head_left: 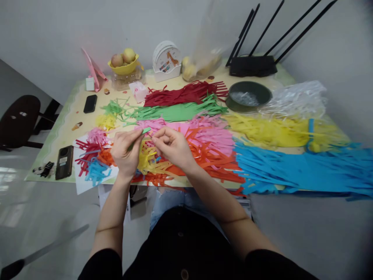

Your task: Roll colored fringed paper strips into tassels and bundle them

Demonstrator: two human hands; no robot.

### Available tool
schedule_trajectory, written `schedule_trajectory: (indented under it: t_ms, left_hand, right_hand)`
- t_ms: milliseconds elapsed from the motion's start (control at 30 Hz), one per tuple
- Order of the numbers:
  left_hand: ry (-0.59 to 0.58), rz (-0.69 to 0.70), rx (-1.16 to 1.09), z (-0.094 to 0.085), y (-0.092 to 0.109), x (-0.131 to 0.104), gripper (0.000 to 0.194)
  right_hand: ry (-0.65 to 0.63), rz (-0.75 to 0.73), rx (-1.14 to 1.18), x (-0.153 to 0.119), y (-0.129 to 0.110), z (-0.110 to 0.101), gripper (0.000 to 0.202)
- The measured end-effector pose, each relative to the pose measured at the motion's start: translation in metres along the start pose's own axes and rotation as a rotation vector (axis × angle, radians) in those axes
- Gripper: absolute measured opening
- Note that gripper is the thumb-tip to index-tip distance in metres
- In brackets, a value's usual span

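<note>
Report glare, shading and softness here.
Head view: white glare on the glossy grey floor at left; head view: darkening in the upper right corner; head view: bright highlights on the crumpled clear plastic; head view: slight softness around the small green strip in the left hand.

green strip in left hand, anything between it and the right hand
Nothing clearly visible blocks the right hand from the green strip in the left hand; detail in the gap is too small to tell.

Strips laid across a table
A phone is placed at the left; behind the strips, fruit in a bowl, a bag and a router are set from left to right, with a basin before the router.
</note>
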State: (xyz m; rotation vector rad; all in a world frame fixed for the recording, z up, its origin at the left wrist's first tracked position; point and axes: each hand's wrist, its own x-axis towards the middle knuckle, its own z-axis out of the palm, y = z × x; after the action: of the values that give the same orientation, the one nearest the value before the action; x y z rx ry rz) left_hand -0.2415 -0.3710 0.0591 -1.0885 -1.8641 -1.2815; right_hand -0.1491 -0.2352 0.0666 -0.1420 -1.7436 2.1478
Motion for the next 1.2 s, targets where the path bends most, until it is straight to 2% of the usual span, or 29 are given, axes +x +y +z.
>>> schedule_trajectory:
  t_ms: [200, 333, 433, 533, 700, 767, 833, 933, 1000, 1067, 1100, 1167, 1200]
  left_hand:
    - [-0.052, 0.111, 0.125, -0.005, -0.001, -0.002, 0.013]
    - [-0.07, 0.175, 0.163, -0.006, 0.0, -0.003, 0.016]
    - [-0.127, 0.231, 0.178, -0.007, 0.001, -0.006, 0.018]
    - [-0.166, 0.288, 0.17, -0.008, 0.004, -0.011, 0.021]
    - [-0.204, 0.28, 0.203, -0.008, 0.007, -0.028, 0.016]
    - [-0.214, 0.293, 0.229, -0.007, 0.009, -0.036, 0.012]
    - [-0.273, 0.288, 0.271, -0.006, 0.01, -0.043, 0.01]
    - [-0.496, 0.172, 0.202, -0.015, 0.004, -0.05, 0.01]
    - [-0.636, 0.028, 0.055, -0.032, -0.01, -0.05, 0.011]
    - [-0.626, -0.21, 0.076, -0.058, -0.032, -0.048, 0.02]
    - [-0.566, -0.362, 0.202, -0.074, -0.045, -0.047, 0.024]
    - [-0.471, -0.661, 0.591, -0.105, -0.072, -0.047, 0.03]
    - [-0.46, -0.747, 0.703, -0.118, -0.084, -0.048, 0.029]
  right_hand:
    - [-0.183, 0.183, 0.338, 0.007, 0.005, -0.006, 0.047]
    - [-0.176, 0.219, 0.394, 0.007, 0.01, -0.005, 0.047]
    - [-0.142, 0.175, 0.391, 0.007, 0.012, -0.004, 0.051]
    - [-0.171, 0.167, 0.322, 0.007, 0.013, -0.008, 0.058]
    - [-0.231, 0.22, 0.144, 0.003, 0.014, -0.019, 0.045]
    - [-0.167, 0.194, 0.119, 0.002, 0.015, -0.019, 0.041]
    - [-0.001, 0.127, 0.198, 0.002, 0.016, -0.018, 0.038]
    - [0.235, 0.029, 0.404, 0.004, 0.016, -0.018, 0.04]
    - [0.266, 0.016, 0.443, 0.004, 0.016, -0.019, 0.041]
    - [0.237, 0.038, 0.416, 0.002, 0.016, -0.02, 0.039]
    - [0.22, 0.049, 0.399, 0.0, 0.017, -0.02, 0.038]
    - [0.198, 0.061, 0.378, -0.003, 0.018, -0.019, 0.037]
    - [0.189, 0.064, 0.373, -0.004, 0.019, -0.018, 0.037]
